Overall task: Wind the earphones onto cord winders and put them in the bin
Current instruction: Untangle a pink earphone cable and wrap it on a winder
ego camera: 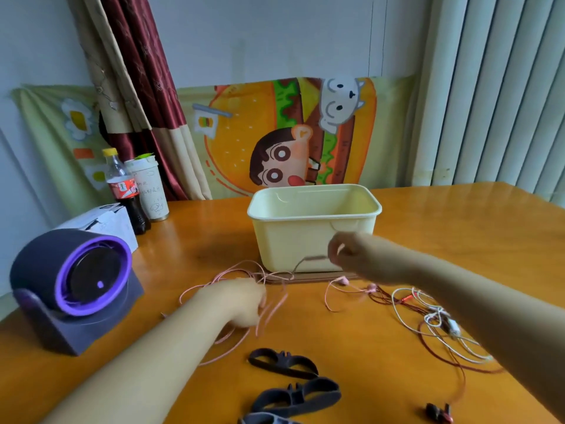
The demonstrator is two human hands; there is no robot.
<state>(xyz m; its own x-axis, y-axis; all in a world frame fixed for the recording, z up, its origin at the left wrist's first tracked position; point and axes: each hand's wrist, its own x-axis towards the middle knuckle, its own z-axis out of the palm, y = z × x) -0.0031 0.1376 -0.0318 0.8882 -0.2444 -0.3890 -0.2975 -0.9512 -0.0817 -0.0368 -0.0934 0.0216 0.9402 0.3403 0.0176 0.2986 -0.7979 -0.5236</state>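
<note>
Pink earphones (244,272) lie tangled on the wooden table in front of the cream bin (315,237). My left hand (241,302) rests on the pink loops, fingers curled into several strands. My right hand (351,255) is raised before the bin's front wall and pinches a stretch of the pink cord, which runs down to the left. The pink earbuds (345,281) lie just below that hand. White earphones (437,319) and dark red earphones (452,362) are tangled at the right. Dark cord winders (282,364) (299,397) lie near the front edge.
A purple speaker-like device (76,286) stands at the left. Behind it are a white box (104,223), a cola bottle (125,191) and a paper cup (149,188). A cartoon cloth and curtain hang on the wall behind the table.
</note>
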